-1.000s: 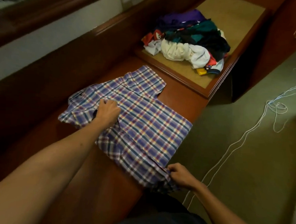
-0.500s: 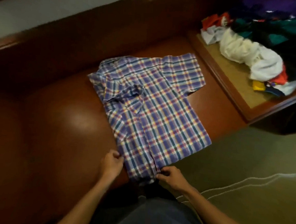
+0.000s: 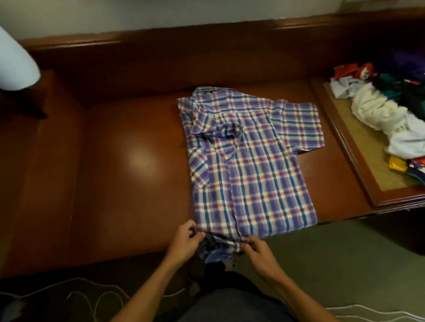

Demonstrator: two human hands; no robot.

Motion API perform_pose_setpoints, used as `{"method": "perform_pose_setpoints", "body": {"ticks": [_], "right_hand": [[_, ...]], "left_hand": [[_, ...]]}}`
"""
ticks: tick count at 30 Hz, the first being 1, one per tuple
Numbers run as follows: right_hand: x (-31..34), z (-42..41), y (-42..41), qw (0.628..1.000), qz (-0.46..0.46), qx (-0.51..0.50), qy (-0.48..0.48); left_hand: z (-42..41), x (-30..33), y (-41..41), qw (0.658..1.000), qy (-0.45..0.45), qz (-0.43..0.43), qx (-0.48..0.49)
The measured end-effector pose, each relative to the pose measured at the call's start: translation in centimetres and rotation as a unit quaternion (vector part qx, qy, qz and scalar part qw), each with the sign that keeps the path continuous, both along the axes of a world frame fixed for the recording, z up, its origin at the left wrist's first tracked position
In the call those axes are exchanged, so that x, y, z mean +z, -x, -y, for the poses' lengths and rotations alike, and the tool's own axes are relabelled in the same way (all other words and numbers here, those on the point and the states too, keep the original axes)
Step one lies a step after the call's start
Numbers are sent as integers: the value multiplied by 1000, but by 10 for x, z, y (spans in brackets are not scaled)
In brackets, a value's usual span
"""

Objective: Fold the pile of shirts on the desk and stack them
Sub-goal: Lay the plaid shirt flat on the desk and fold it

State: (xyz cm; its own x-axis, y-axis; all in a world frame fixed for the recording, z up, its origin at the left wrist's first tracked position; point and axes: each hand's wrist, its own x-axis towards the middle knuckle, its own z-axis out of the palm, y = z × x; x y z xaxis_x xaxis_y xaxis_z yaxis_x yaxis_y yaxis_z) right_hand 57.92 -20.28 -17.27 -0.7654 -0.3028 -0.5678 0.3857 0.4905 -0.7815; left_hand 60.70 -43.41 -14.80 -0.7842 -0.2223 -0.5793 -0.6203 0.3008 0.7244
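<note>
We are looking down on a short-sleeved plaid shirt (image 3: pixel 253 168) in purple, blue, red and yellow checks, a thin woven cloth lying flat on the glossy reddish-brown wooden desk (image 3: pixel 133 156). Its left side is folded in over the body, so that edge runs straight, with a rumpled sleeve bunched near the collar; the other sleeve sticks out flat to the right. The hem hangs just over the near edge of the desk, and there both hands are at work. Our left hand (image 3: pixel 185 242) pinches the near-left corner of the hem between thumb and curled fingers. Our right hand (image 3: pixel 258 252) pinches the hem a little to the right, fingers curled on a fold of cloth, so the fabric puckers between the two.

On the right, on a raised section with a tan inset panel and a moulded wooden rim (image 3: pixel 354 153), sits the loose pile of crumpled shirts (image 3: pixel 391 111): cream, white, red, teal, dark and purple, with a yellow bit at the near end. White cords (image 3: pixel 371 313) trail across the greenish carpet below.

Against half a second ago, both hands sit at the same hem but closer together, and the cloth between them is more gathered. A second ago the left hand was up on the shirt's middle; now it is down at the hem.
</note>
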Motion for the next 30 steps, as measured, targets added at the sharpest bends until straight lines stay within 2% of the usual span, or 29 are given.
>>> {"method": "perform_pose_setpoints", "body": {"ticks": [2, 5, 9, 12, 17, 20, 22, 23, 25, 27, 29, 30], "right_hand": [[-1, 2, -6, 999, -3, -14, 31], [-9, 5, -10, 999, 5, 35, 15], [-42, -1, -11, 985, -3, 143, -95], [-57, -6, -10, 981, 16, 124, -146], [-73, -6, -14, 979, 22, 112, -166], [-67, -5, -15, 958, 50, 180, -218], [-48, -5, -12, 931, 41, 215, -293], [-36, -4, -11, 921, 10, 208, -330], [-10, 3, -9, 919, -111, 146, -350], [8, 16, -7, 906, -305, 89, -279], [10, 33, 6, 860, -450, 115, -210], [5, 40, 15, 843, -475, 160, -194]], "left_hand": [[-4, 5, 1, 1000, -19, -17, 17], [-4, 2, 3, 999, -37, -16, 22], [3, -14, 6, 999, -43, 20, 15], [4, -22, 10, 998, -52, 25, 22], [1, -14, 1, 996, -64, -1, 56], [-3, -3, -22, 991, 1, -56, 120], [-9, -5, -51, 983, 60, -78, 153], [-12, -11, -66, 984, 71, -62, 150], [-16, -36, -86, 992, 28, 22, 118], [-21, -63, -88, 990, -49, 111, 76], [-32, -84, -78, 987, -90, 113, 71], [-37, -93, -70, 988, -98, 94, 79]]}}
